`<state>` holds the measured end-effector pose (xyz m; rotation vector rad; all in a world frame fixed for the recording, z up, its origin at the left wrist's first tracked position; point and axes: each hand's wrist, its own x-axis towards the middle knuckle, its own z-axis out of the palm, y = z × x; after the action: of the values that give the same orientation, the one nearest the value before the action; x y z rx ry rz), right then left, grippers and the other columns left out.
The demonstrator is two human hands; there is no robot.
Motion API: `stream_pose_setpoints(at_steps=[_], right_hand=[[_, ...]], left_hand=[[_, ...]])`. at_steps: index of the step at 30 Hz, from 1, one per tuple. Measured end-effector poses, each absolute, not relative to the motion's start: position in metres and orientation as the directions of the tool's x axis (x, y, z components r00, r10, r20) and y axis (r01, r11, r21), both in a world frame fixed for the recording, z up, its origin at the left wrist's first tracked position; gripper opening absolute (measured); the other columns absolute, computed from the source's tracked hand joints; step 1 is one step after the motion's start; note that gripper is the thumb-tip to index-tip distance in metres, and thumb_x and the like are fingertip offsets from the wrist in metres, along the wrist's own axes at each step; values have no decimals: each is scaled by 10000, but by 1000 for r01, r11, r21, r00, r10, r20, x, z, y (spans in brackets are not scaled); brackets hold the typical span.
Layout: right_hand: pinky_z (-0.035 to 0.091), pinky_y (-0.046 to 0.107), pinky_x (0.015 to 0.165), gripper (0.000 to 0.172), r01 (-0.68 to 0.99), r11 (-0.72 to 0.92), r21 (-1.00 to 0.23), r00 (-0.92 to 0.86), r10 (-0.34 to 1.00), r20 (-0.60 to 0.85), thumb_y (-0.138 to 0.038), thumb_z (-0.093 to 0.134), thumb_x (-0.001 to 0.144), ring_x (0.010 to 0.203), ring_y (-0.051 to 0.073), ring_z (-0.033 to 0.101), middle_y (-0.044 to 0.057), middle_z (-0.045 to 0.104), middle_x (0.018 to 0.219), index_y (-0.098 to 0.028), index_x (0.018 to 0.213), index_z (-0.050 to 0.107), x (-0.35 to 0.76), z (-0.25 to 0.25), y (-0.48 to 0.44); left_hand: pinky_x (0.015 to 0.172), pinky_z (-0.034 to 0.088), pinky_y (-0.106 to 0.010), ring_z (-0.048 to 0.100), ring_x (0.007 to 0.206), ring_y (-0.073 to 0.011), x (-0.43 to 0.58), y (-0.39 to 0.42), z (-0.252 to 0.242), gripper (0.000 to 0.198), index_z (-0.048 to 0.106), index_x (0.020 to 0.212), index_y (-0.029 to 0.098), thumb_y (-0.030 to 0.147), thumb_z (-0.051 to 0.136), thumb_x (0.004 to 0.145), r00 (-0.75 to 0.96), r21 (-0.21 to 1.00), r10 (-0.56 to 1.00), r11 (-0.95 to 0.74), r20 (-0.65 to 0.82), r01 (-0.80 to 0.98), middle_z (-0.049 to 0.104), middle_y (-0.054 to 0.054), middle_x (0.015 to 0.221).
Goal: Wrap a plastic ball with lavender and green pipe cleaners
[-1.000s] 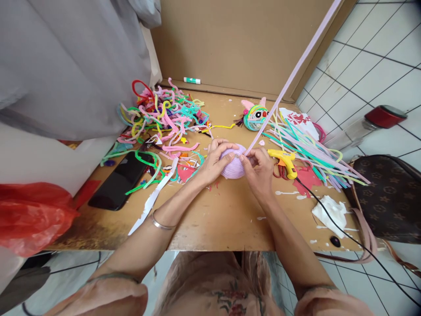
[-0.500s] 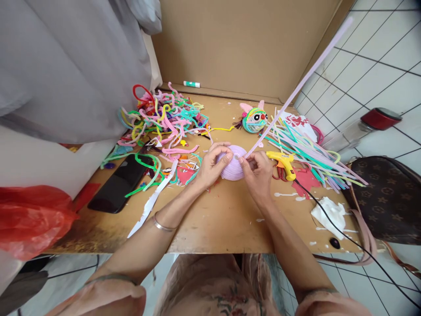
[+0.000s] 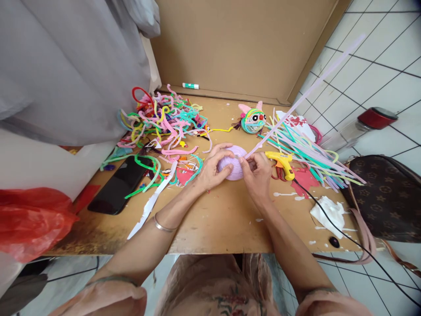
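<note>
With the clock centred on a lilac coiled disc (image 3: 236, 172), held over a wooden table (image 3: 217, 224), the disc's edge is cradled from 9 o'clock by the left hand (image 3: 212, 169), its thumb laid across the face. From 3 o'clock, a lilac strip (image 3: 307, 94) is pinched between thumb and fingers of the right hand (image 3: 256, 171), its length pointed towards 2. At 11 o'clock, a white tube (image 3: 190, 86) is seen (its green band is marked, but too small to be read). Further out at 3, past a yellow glue gun (image 3: 287, 168), a brown bag (image 3: 384, 199) is patterned with repeated star-like motifs; the brand cannot be confirmed.
</note>
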<state>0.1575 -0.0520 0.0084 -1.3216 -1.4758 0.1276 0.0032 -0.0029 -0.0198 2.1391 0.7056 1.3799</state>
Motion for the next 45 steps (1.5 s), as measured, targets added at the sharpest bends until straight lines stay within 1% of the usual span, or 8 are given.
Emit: stream_pose_setpoints(at_steps=[4, 9, 15, 24, 33, 36, 40, 45], right_hand=[[391, 284, 600, 171, 636, 363, -681, 223, 759, 612, -284, 622, 876, 669, 149, 500, -8, 547, 735, -210, 729, 574, 157, 9, -52], [388, 282, 588, 172, 624, 364, -691, 226, 763, 606, -294, 626, 874, 651, 145, 490, -9, 542, 732, -210, 731, 580, 158, 10, -52], [389, 282, 588, 188, 622, 366, -693, 223, 765, 605, -315, 624, 877, 656, 147, 490, -7, 547, 733, -210, 727, 580, 158, 10, -52], [408, 286, 610, 205, 616, 351, -705, 214, 787, 579, -343, 611, 893, 675, 147, 496, -4, 550, 746, -210, 738, 589, 158, 12, -56], [421, 295, 620, 222, 615, 350, -706, 189, 805, 563, -356, 586, 910, 670, 148, 504, 1, 568, 750, -209, 745, 602, 159, 16, -60], [425, 305, 633, 206, 632, 371, -680, 160, 796, 584, -333, 562, 914, 685, 159, 518, 11, 583, 759, -208, 757, 606, 162, 16, -62], [448, 331, 681, 140, 657, 385, -648, 144, 780, 609, -249, 507, 897, 745, 187, 554, 35, 622, 816, -209, 826, 621, 166, 13, -62], [477, 367, 790, 210, 702, 375, -606, 127, 772, 623, -158, 423, 883, 846, 211, 605, 54, 662, 879, -216, 877, 625, 169, 7, -58]], left_hand=[[1083, 430, -482, 530, 1277, -272, 3, -3, -20, 266, 607, 1069, 186, 388, 564, 903, 361, 655, 663, -738, 656, 165, 550, -149, 1333], [1075, 438, -478, 540, 1268, -270, 3, -4, -19, 243, 603, 1066, 187, 346, 573, 884, 361, 652, 666, -736, 653, 180, 552, -149, 1339], [1057, 450, -452, 558, 1241, -256, 3, -5, -16, 209, 605, 1048, 174, 277, 576, 868, 358, 607, 630, -772, 689, 189, 575, -157, 1302], [1036, 465, -465, 574, 1227, -266, 2, -4, -14, 224, 599, 1039, 184, 312, 597, 855, 375, 582, 630, -775, 680, 246, 585, -159, 1312], [1031, 470, -460, 584, 1207, -257, 4, -6, -12, 228, 582, 1014, 185, 324, 628, 839, 369, 607, 655, -753, 659, 255, 587, -158, 1299], [1028, 471, -457, 583, 1211, -255, 4, -5, -12, 258, 579, 1011, 188, 350, 659, 826, 367, 612, 664, -745, 651, 264, 585, -157, 1296], [1042, 459, -471, 574, 1232, -269, 4, -2, -15, 356, 572, 1028, 194, 398, 727, 780, 366, 600, 657, -753, 659, 270, 580, -155, 1305], [1041, 455, -481, 571, 1232, -285, 5, 0, -19, 482, 573, 1039, 203, 486, 792, 717, 364, 590, 648, -761, 669, 270, 576, -152, 1313]])
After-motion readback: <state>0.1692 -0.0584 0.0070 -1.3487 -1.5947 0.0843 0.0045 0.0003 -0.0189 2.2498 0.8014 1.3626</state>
